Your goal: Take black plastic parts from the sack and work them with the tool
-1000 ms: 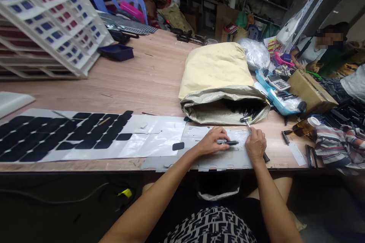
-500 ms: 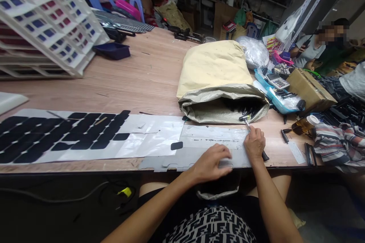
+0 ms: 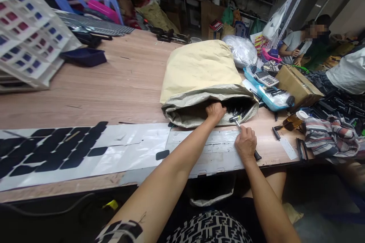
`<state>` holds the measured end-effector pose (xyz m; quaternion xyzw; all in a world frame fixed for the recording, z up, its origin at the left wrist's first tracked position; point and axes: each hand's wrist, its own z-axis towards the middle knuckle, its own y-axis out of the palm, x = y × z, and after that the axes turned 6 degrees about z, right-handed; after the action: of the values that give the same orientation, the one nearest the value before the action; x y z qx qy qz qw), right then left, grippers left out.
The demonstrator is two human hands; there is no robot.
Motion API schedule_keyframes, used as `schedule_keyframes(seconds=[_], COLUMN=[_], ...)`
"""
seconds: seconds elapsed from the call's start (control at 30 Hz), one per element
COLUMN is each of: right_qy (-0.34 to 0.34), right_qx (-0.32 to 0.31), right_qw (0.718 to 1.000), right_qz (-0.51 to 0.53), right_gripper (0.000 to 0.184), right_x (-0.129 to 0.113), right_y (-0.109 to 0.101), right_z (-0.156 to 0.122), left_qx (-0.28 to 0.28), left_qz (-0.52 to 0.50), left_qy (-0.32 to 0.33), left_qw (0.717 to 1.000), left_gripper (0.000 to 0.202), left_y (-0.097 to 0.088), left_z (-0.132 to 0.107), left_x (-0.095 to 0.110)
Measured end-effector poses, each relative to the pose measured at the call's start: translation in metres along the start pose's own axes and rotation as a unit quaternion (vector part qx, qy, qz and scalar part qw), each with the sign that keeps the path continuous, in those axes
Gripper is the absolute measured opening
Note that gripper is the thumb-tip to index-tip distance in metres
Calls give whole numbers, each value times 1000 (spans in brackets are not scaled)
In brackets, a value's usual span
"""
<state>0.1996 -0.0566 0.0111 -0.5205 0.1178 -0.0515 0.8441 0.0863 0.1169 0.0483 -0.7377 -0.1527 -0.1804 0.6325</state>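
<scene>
Inside the sack (image 3: 199,66) on the counter (image 3: 128,83), black pieces (image 3: 241,107) are held; the left hand (image 3: 216,111) is inserted, its grip too hidden to be told. A hammer (image 3: 236,120) is clasped by the right hand (image 3: 246,142).

Left hand (image 3: 216,111) with fingertips hidden inside the sack (image 3: 199,66), black pieces (image 3: 242,107) to their right (too dark for counting), hammer (image 3: 235,119) partly covered by right hand (image 3: 245,142)
</scene>
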Motion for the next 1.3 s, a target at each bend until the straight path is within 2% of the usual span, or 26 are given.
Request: schedule_keyframes(seconds=[0.1,0.2,0.27,0.33,0.43,0.53,0.7,0.83,0.93,1.07,1.17,1.3], right_qy=[-1,1,2,2,1,0,3,20,37,16,-4,-18], right_qx=[0,-2,-5,-4,0,1,6,0,-6,-19,-33,-57], right_qw=[1000,1000,1000,1000,1000,1000,1000,997,980,940,926,924], right_qz=[4,6,6,8,10,4,6,80,194,341,376,377], right_gripper=[34,34,34,34,34,33,33,36,36,33,31,30], right_x=[0,-1,-1,0,0,-1,0,5,10,7,-1,-4], right_y=[-1,-2,-3,-3,-2,-2,-2,-6,-18,-44,-58,-57], right_z=[-1,-1,-1,-1,-1,-1,3,6,0,-18,-31,-41], left_qx=[14,11,22,31,-4,-27,25,31,25,33,35,37], left_qz=[19,11,-6,-27,-55,-68,-76,-84,-91,-87,-85,-79], left_qy=[-16,-6,42,123,238,288,298,301,305,317,316,317], left_qw=[1000,1000,999,992,970,955,951,950,948,944,944,944], left_gripper=[29,25,23,22,20,18,19,17,19,21,22,22], left_y=[3,1,-4,-10,-13,-6,11,14,14,15,16,17], left_z=[-1,-11,-24,-44,-76,-99,-105,-101,-100,-100,-99,-99], left_x=[-3,-18,-35,-54,-82,-98,-101,-100,-102,-103,-103,-104])
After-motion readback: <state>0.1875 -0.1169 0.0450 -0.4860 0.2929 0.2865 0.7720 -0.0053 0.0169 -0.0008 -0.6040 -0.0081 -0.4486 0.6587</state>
